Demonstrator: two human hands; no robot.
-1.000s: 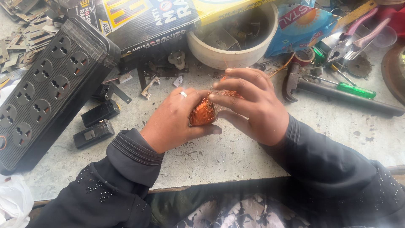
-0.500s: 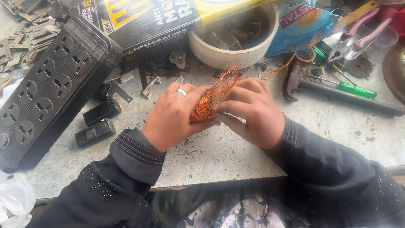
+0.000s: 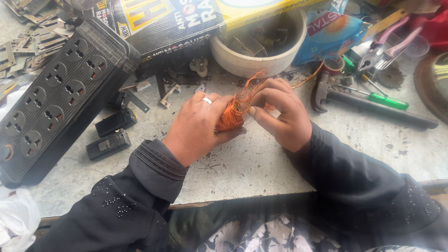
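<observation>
At the centre of the frame, a bundle of orange copper wire (image 3: 232, 116) sits between both hands, held just above the grey work surface (image 3: 252, 163). The left hand (image 3: 198, 128), a ring on one finger, is closed around the bundle's tight lower part. The right hand (image 3: 282, 112) has its fingertips pinched together on loose strands that fan upward from the top. Judging by this, the coil is only partly opened: the upper strands are frayed free, while most of the wire below remains packed in a dense wad, so the bulk of the pulling-apart looks left to do.

Just beyond the hands, toward the top of the frame, stands a round white bowl (image 3: 254, 65) of metal bits. To the right lie a dark hammer (image 3: 368, 102) and a green-handled screwdriver (image 3: 385, 100). Far left lies a long black power strip (image 3: 56, 93), with two small black blocks (image 3: 109, 135) beside it.
</observation>
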